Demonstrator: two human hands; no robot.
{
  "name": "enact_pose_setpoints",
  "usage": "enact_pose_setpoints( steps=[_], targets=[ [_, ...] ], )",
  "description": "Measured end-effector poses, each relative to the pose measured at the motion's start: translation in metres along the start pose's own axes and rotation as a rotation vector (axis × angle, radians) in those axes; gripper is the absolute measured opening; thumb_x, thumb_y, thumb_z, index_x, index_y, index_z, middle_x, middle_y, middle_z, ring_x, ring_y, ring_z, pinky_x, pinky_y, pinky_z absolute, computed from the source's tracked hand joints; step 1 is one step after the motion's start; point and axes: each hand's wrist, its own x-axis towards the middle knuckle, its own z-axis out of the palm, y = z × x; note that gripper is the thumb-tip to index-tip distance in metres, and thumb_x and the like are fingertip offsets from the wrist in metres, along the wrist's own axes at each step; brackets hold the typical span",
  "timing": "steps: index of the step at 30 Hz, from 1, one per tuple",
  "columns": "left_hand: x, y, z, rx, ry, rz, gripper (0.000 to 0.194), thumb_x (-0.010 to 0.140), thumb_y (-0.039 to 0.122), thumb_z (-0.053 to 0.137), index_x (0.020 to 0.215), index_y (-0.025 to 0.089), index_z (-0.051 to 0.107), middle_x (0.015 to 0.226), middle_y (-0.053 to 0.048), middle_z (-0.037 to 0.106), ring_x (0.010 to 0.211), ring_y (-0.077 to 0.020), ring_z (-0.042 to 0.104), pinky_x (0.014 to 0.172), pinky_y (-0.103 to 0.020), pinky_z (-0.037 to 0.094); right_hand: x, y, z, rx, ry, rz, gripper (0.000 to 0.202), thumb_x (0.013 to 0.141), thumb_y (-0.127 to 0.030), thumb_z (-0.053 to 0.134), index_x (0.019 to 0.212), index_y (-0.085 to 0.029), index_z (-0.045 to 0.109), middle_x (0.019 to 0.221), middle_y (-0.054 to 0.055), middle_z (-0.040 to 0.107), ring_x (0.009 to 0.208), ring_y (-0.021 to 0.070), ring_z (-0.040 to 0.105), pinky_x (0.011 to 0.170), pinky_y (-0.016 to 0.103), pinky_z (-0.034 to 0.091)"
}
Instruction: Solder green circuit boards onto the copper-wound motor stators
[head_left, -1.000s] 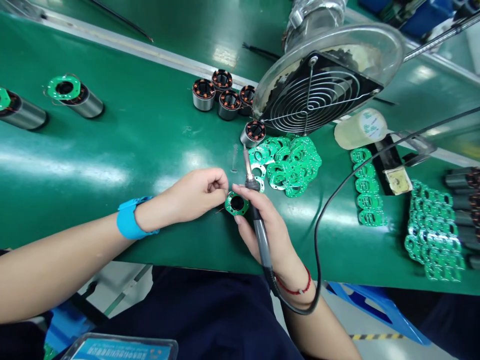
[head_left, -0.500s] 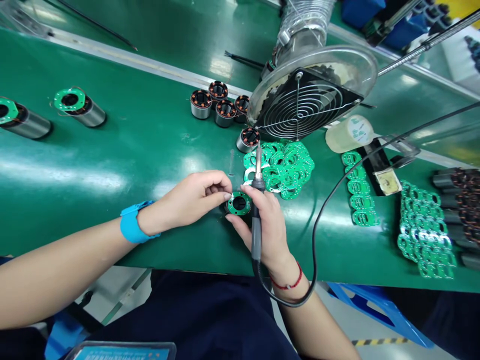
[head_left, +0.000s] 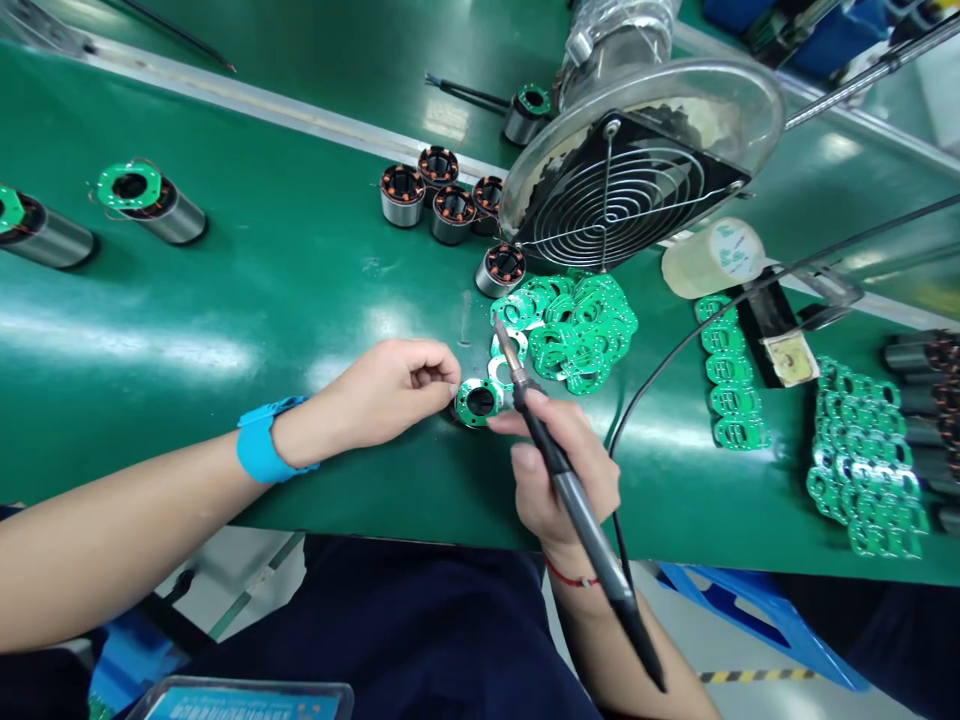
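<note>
My right hand (head_left: 589, 462) grips a soldering iron (head_left: 541, 432) by its dark handle, the metal tip pointing up and left over the circuit boards. Just left of it stands a motor stator topped by a green ring-shaped circuit board (head_left: 466, 411). My left hand (head_left: 390, 395) is closed in a pinch at the left edge of that board; anything between the fingertips is too small to make out. Beyond the iron's tip lies a loose pile of green ring boards (head_left: 581, 335). A bare stator (head_left: 500, 272) with copper windings stands behind the pile's left side.
A round fume extractor fan (head_left: 615, 215) overhangs the back. Several wound stators (head_left: 452, 215) cluster beside it. Stators with boards (head_left: 176, 215) lie at far left. A tape roll (head_left: 705, 262), a soldering sponge (head_left: 791, 358) and board panels (head_left: 866, 460) sit at right, near the iron's cable (head_left: 697, 345).
My right hand has moved right and turned, swinging the iron from nearly upright to a slant, away from the board on the stator. My left hand stays almost in place.
</note>
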Motion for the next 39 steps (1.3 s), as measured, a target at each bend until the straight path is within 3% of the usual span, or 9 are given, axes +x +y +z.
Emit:
enact_pose_setpoints(
  steps=[5,14,17,20,25,27,32,37,39],
  targets=[
    [0.000,0.000,0.002,-0.003,0.003,-0.031,0.008,0.075,0.016,0.051,0.068,0.017,0.054,0.057,0.006,0.048,0.052,-0.0070,0.040,0.049,-0.020,0.031,-0.010,0.003,-0.008,0.098,0.108,-0.007,0.030,0.099,-0.037,0.044,0.117,-0.026,0.065,0.063,-0.002,0.064,0.044,0.0155,0.056,0.049,0.034,0.048],
    [-0.001,-0.003,0.005,0.006,0.030,-0.007,0.007,0.077,0.016,0.051,0.071,0.017,0.053,0.059,0.007,0.049,0.053,-0.0061,0.042,0.049,-0.018,0.033,-0.012,0.005,-0.009,0.106,0.076,-0.043,0.029,0.098,-0.036,0.044,0.109,-0.024,0.067,0.056,-0.003,0.057,0.041,0.0139,0.051,0.046,0.031,0.043],
    [-0.002,-0.002,0.006,0.033,0.038,0.003,0.006,0.077,0.015,0.051,0.071,0.017,0.053,0.058,0.007,0.048,0.052,-0.0064,0.042,0.048,-0.018,0.032,-0.012,0.006,-0.007,0.109,0.090,-0.020,0.030,0.098,-0.035,0.046,0.122,-0.026,0.062,0.067,-0.001,0.067,0.048,0.0166,0.061,0.051,0.034,0.050],
    [-0.002,-0.002,0.007,0.082,0.045,0.060,0.008,0.078,0.014,0.051,0.071,0.017,0.053,0.058,0.007,0.048,0.052,-0.0065,0.042,0.048,-0.019,0.032,-0.006,0.005,-0.002,0.100,0.052,0.049,0.041,0.099,-0.031,0.047,0.140,-0.028,0.048,0.091,0.003,0.076,0.073,0.0214,0.074,0.071,0.041,0.059],
    [-0.002,-0.003,0.004,0.219,0.078,0.218,0.013,0.081,0.011,0.049,0.070,0.016,0.054,0.065,0.005,0.051,0.057,-0.0067,0.045,0.055,-0.020,0.036,0.012,0.001,0.001,-0.038,-0.339,0.030,0.049,0.092,-0.015,0.053,0.139,-0.026,0.047,0.129,0.009,0.068,0.120,0.0258,0.063,0.097,0.045,0.054],
    [-0.003,-0.003,0.000,0.234,0.032,0.202,0.009,0.085,0.015,0.051,0.078,0.016,0.057,0.070,0.004,0.054,0.059,-0.0076,0.047,0.057,-0.021,0.038,0.015,0.002,0.001,-0.055,-0.388,0.030,0.053,0.091,-0.012,0.053,0.141,-0.025,0.044,0.129,0.010,0.067,0.118,0.0251,0.062,0.096,0.044,0.055],
    [-0.005,-0.005,-0.008,0.311,-0.140,0.146,0.012,0.084,0.022,0.061,0.095,0.017,0.059,0.080,0.003,0.058,0.068,-0.0104,0.053,0.062,-0.023,0.042,0.012,0.009,0.001,-0.138,-0.276,0.055,0.053,0.092,-0.024,0.062,0.142,-0.026,0.041,0.111,0.008,0.070,0.101,0.0246,0.066,0.085,0.041,0.057],
    [-0.003,-0.004,-0.001,0.182,-0.032,0.212,0.013,0.088,0.015,0.049,0.080,0.017,0.059,0.076,0.003,0.057,0.065,-0.0087,0.050,0.061,-0.022,0.040,0.009,0.010,0.004,-0.238,-0.252,-0.005,0.053,0.093,-0.042,0.062,0.140,-0.025,0.044,0.101,0.008,0.070,0.087,0.0249,0.064,0.074,0.040,0.055],
    [-0.003,-0.003,0.003,0.071,-0.022,0.165,0.010,0.087,0.019,0.052,0.079,0.017,0.059,0.074,0.003,0.058,0.064,-0.0088,0.050,0.059,-0.021,0.040,0.008,0.007,0.005,-0.251,-0.251,-0.035,0.055,0.093,-0.044,0.062,0.142,-0.026,0.042,0.110,0.009,0.070,0.099,0.0271,0.064,0.080,0.043,0.055]
  ],
)
